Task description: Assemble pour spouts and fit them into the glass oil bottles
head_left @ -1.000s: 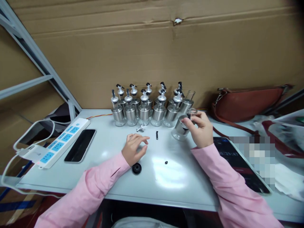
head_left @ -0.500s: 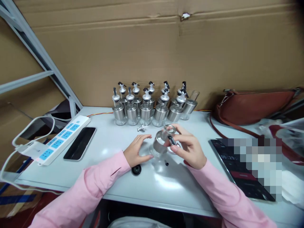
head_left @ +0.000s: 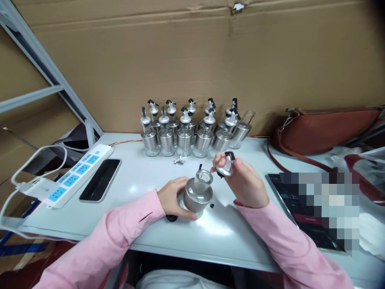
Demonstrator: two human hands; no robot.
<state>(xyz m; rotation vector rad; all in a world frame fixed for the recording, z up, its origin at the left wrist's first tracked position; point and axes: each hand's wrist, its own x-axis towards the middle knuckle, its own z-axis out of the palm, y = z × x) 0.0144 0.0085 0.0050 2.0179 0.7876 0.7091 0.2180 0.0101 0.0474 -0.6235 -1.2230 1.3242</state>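
Note:
My left hand [head_left: 173, 198] is wrapped round a glass bottle with a steel sleeve [head_left: 197, 196], which has an open neck and tilts slightly to the right. Up and to the right of that neck, my right hand [head_left: 249, 181] grips a silver pourer top with a black flip lid [head_left: 227, 166], apart from the bottle. Close to my left wrist lies a black round piece [head_left: 171, 218], partly covered by the hand. A tiny black part [head_left: 212, 205] rests right of the bottle. Farther back is a loose silver spout piece [head_left: 179, 159].
Several similar bottles [head_left: 184, 138] with pourer tops stand in rows by the cardboard wall. One topless bottle [head_left: 242, 130] leans at their right end. A power strip [head_left: 80, 172] and phone [head_left: 100, 180] lie left; a tablet [head_left: 296, 204] and brown bag [head_left: 327, 132] are right.
My left hand has closed round the bottle, which has shifted left and down. My right hand has let go of the bottle and moved up and right with the pourer top.

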